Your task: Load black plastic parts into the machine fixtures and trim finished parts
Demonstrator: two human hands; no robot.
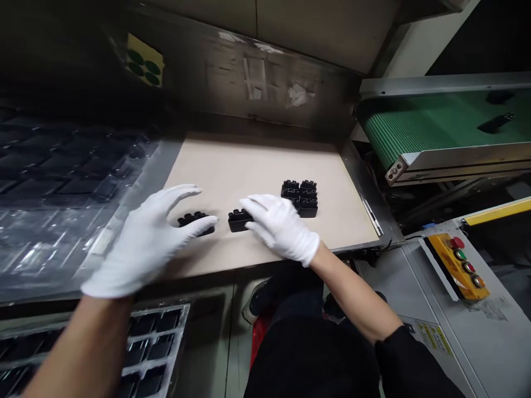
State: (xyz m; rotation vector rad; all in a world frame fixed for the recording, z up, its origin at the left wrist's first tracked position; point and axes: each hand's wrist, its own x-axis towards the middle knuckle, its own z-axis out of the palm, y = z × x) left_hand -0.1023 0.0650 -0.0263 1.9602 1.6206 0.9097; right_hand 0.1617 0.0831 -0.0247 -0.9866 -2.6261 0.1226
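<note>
Both hands wear white gloves. My left hand (pixel 160 235) is spread, thumb and fingers apart, around a black part (pixel 191 218) on the beige board (pixel 244 160); whether it touches the part is unclear. Over the right end of a second black part (pixel 238 222) lies my right hand (pixel 276 224), its fingers close together and bent down; what the fingertips grip is partly hidden. Just beyond the right hand, several black parts with knobbed tops (pixel 308 199) stand in two columns, one partly covered by the hand.
Clear plastic trays with dark compartments (pixel 70 177) lie at the left, another tray (pixel 157 342) below them. A green conveyor belt (pixel 435 124) carrying dark parts runs at the right, above a yellow button box (pixel 458 265). A metal panel (pixel 265 77) rises behind the board.
</note>
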